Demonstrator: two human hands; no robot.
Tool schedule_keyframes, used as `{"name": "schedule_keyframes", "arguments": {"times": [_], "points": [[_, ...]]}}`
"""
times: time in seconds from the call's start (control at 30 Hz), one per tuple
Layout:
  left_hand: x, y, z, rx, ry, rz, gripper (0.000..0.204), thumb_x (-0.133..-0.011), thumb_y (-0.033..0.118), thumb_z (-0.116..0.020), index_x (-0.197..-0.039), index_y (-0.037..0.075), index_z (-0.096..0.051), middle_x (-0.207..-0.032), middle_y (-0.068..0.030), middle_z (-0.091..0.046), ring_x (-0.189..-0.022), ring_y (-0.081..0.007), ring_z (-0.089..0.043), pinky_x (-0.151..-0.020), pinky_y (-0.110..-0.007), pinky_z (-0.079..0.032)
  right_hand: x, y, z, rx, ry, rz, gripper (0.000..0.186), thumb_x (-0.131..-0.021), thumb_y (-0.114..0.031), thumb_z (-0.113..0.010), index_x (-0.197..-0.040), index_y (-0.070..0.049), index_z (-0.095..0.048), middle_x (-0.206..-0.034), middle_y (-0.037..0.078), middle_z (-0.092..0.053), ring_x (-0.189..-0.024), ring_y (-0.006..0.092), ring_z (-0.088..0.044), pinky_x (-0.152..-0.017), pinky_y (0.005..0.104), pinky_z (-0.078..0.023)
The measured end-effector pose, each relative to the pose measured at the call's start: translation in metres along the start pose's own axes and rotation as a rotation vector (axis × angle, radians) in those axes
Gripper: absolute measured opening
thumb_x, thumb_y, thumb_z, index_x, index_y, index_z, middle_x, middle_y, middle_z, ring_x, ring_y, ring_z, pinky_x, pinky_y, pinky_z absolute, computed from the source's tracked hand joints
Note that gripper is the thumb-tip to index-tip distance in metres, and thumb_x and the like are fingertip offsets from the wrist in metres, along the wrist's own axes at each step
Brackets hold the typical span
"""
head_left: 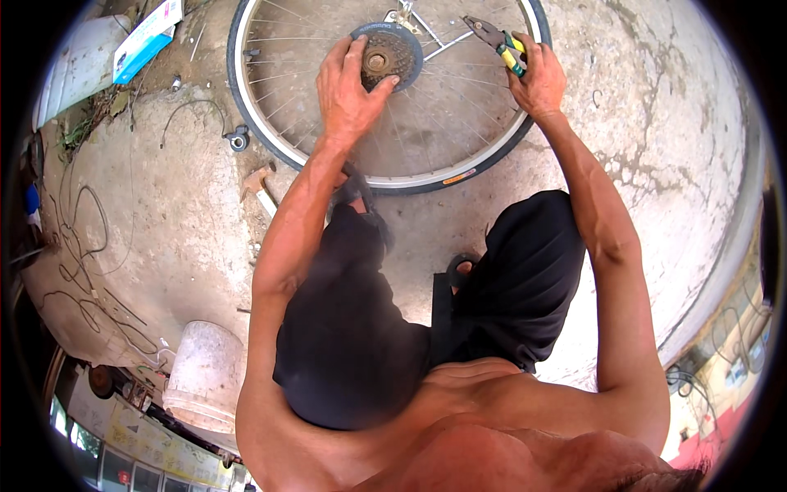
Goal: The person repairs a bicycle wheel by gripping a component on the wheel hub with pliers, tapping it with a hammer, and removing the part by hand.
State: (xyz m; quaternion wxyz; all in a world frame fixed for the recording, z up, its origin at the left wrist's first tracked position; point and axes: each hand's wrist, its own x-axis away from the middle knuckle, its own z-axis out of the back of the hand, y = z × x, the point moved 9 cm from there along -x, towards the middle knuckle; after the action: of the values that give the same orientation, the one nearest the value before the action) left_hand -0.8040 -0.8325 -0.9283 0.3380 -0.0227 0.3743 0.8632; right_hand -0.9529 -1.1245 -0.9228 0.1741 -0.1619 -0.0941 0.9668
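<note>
A bicycle wheel (426,179) with a black tyre lies flat on the concrete in front of me. At its hub sits a rusty brown sprocket cluster (392,64) with a dark disc (416,51) around it. My left hand (351,94) grips the cluster from the left, fingers along the upper left edge and thumb at the lower edge. Over the wheel's right side, my right hand (541,82) is closed around the yellow-and-green handles of pliers (492,34). The pliers' jaws point up and left, away from the cluster. Silver metal rods (447,45) lie between the cluster and the pliers.
Left of the wheel are a hammer (261,187), a small black round part (238,139) and a thin cable (187,105). Cords (86,238) tangle farther left. A white bucket (205,369) lies near my left elbow. A blue-and-white box (146,45) is at the far left.
</note>
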Motion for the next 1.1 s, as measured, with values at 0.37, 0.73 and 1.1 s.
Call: {"name": "schedule_keyframes", "arguments": {"times": [0.37, 0.73, 1.1], "points": [[-0.001, 0.004, -0.008, 0.012, -0.026, 0.003, 0.081, -0.077, 0.033, -0.089, -0.146, 0.006, -0.056, -0.151, -0.0225, -0.051, -0.139, -0.041, -0.047, -0.116, -0.052, -0.038, 0.003, 0.011, -0.002, -0.038, 0.022, -0.002, 0.067, -0.077, -0.017, -0.083, -0.139, -0.028, -0.059, -0.098, 0.005, -0.062, -0.093, 0.032, -0.065, -0.079, 0.0462, -0.053], [-0.003, 0.001, -0.008, 0.024, -0.002, 0.001, 0.078, -0.08, 0.035, -0.088, -0.146, 0.008, -0.056, -0.15, -0.0192, -0.053, -0.136, -0.0403, -0.05, -0.114, -0.051, -0.041, 0.001, 0.005, 0.002, -0.027, 0.053, 0.035, 0.065, -0.077, -0.013, -0.083, -0.136, -0.023, -0.059, -0.097, 0.008, -0.064, -0.09, 0.0327, -0.067, -0.077, 0.0453, -0.054], [0.001, -0.002, -0.007, 0.002, -0.025, 0.027, 0.081, -0.08, 0.038, -0.088, -0.147, 0.008, -0.054, -0.152, -0.0212, -0.05, -0.14, -0.0403, -0.046, -0.117, -0.053, -0.036, 0.0, 0.004, -0.003, -0.047, 0.033, 0.021, 0.068, -0.074, -0.015, -0.084, -0.137, -0.025, -0.059, -0.095, 0.005, -0.061, -0.088, 0.0311, -0.064, -0.076, 0.0448, -0.053]]}}
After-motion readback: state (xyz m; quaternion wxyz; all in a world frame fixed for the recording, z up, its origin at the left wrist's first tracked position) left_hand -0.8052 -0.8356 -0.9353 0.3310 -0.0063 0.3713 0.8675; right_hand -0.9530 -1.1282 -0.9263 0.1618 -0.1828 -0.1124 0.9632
